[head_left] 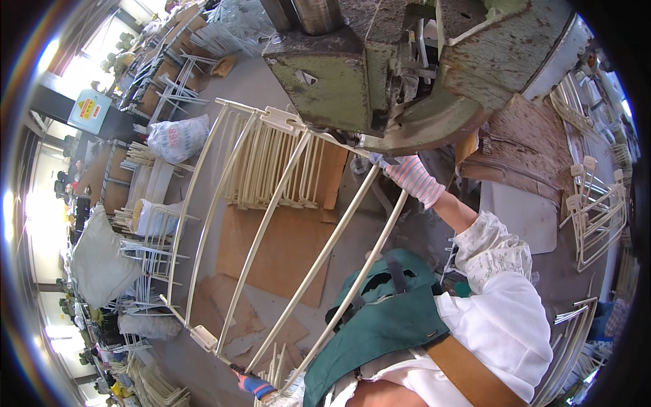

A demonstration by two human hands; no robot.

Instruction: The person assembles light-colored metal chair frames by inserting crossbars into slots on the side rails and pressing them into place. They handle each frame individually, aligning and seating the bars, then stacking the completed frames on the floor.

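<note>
My right hand [412,179], in a pale striped knit glove, is closed on the end rail of a cream metal frame [278,192] beside a heavy green machine [325,85]. Several long curved bars run across this frame between two end rails, each rail with a small flat plate. Down at the lower edge, my left hand [254,385], in a blue and orange striped glove, is wrapped around the other end rail. The upper rail reaches the underside of the machine's worn head; their exact contact is hidden.
Similar cream metal pieces [271,163] lie stacked on cardboard [271,251] behind the frame. White sacks [180,138] and piled metal frames line the left side. More metal frames [597,210] stand at right, near a brown-covered sheet [519,149]. A green apron [380,319] covers my lap.
</note>
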